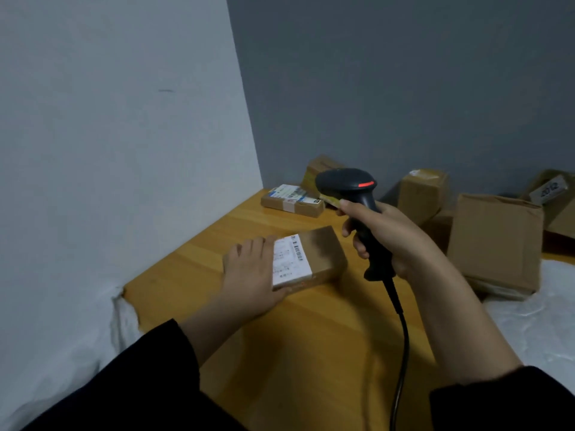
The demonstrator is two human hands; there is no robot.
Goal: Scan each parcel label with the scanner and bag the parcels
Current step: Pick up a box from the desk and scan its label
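Gripping scanner [351, 194] (right hand [392, 237]), left hand [249, 272] steadying parcel [314, 259]

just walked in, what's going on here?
A person is partway through scanning parcels at a wooden table. The left hand lies flat on a small cardboard parcel, its white label facing up. The right hand holds a corded scanner above and just beyond it, a red light showing on its head. More parcels wait by the back wall. Nothing is visibly bagged yet.
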